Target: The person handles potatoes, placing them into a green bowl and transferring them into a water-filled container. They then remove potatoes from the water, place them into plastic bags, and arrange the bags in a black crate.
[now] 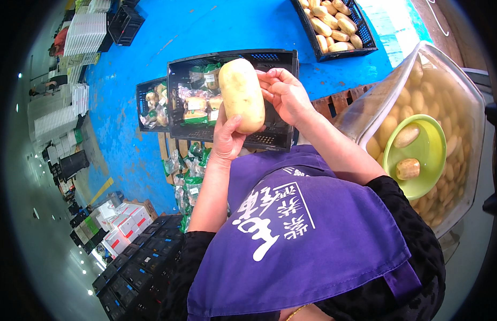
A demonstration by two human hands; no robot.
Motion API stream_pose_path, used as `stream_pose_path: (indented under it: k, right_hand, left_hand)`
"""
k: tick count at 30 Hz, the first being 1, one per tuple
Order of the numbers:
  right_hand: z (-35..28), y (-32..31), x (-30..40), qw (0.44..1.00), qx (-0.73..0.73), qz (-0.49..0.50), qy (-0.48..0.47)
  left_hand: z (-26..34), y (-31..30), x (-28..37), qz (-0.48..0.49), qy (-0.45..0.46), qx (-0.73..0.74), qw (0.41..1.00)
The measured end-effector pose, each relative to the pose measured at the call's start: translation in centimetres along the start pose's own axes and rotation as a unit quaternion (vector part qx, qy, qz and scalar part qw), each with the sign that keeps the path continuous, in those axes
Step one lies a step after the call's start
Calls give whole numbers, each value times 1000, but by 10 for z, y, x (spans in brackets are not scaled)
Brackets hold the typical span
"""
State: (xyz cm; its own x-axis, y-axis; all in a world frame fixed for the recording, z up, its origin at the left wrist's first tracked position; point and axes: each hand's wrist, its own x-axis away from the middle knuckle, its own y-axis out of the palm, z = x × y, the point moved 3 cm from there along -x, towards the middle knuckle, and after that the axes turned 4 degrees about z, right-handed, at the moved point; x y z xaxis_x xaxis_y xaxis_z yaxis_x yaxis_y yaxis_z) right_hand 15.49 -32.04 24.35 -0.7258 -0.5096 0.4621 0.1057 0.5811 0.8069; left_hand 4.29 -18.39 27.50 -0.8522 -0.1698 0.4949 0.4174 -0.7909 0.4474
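Note:
My left hand holds a large pale-yellow root vegetable, likely a lotus root segment, upright from below. Close to its right side is my right hand, fingers loosely curled and apart; whether the fingertips touch it I cannot tell. Directly beneath is a black plastic crate with bagged vegetable pieces in clear and green labelled packs, mostly towards its left side. The root hides part of the crate and some packs.
On my right, a lime-green bowl with two root pieces floats in a water tub full of roots. Another root-filled crate stands ahead. A smaller crate, green-and-clear bags and stacked black crates are left.

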Motion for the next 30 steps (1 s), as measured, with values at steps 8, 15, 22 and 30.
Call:
stream_pose_path:
  k: [8, 15, 22, 30]
  right_hand:
    - [1, -23, -10, 994, 85, 71, 18]
    - [9, -27, -8, 986, 141, 20, 90]
    - [20, -17, 7, 979, 163, 3, 126]
    - [24, -34, -9, 955, 258, 3, 147]
  left_hand:
    - [-10, -8, 3, -35, -77, 73, 994]
    - [-17, -10, 0, 29, -64, 29, 997]
    - [-19, -5, -6, 70, -25, -101, 992]
    - [-29, -22, -9, 57, 48, -193, 978]
